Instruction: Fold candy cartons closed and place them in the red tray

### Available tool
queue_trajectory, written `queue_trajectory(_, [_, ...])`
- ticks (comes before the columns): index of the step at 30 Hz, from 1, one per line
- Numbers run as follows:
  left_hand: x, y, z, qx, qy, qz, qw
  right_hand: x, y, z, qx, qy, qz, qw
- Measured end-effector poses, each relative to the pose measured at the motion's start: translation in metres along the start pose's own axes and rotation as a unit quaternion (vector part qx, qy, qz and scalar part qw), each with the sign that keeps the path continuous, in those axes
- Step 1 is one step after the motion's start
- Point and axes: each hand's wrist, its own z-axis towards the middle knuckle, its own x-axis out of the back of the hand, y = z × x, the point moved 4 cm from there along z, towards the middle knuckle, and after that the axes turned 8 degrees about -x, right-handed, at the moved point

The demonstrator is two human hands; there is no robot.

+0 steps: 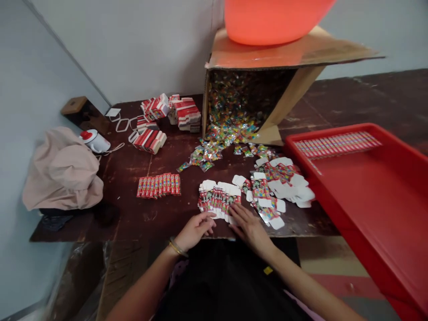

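Observation:
My left hand rests at the near edge of the dark wooden table, fingers curled loosely, its fingertips touching a fanned row of small printed cartons. My right hand lies flat beside it, fingers stretched onto the same row. A gold bangle sits on my left wrist. To the right lies a loose pile of flat unfolded cartons with white flaps. A neat row of red filled packs lies to the left.
A tipped cardboard box spills shiny wrapped candies onto the table; an orange basin sits on it. A red tray at right holds a row of packs. Stacked carton bundles, a pink cloth and a white tape dispenser stand at left.

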Motion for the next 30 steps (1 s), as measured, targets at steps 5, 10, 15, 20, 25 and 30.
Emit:
queue_trajectory(5, [-0.030,0.000,0.019,0.093,-0.066,-0.151,0.982,0.018,-0.025,-0.016,0.004,0.095,0.053,0.994])
queue_trajectory(10, [-0.039,0.005,0.022,0.074,0.011,-0.281,0.957,0.025,-0.068,-0.020,0.153,0.055,0.067,0.985])
queue_trajectory(15, [-0.042,-0.001,0.015,0.081,-0.014,-0.157,0.984,0.030,-0.062,0.005,0.084,0.106,0.069,0.988])
queue_trajectory(20, [-0.049,0.003,0.011,0.069,-0.050,-0.101,0.991,0.032,-0.063,0.019,0.023,0.025,0.150,0.988])
queue_trajectory(25, [-0.056,0.019,0.004,0.058,-0.133,-0.100,0.984,0.042,-0.065,0.024,-0.003,-0.164,0.248,0.955])
queue_trajectory(30, [-0.059,0.021,0.003,0.040,-0.137,-0.159,0.977,0.055,-0.063,0.032,-0.019,-0.206,0.347,0.915])
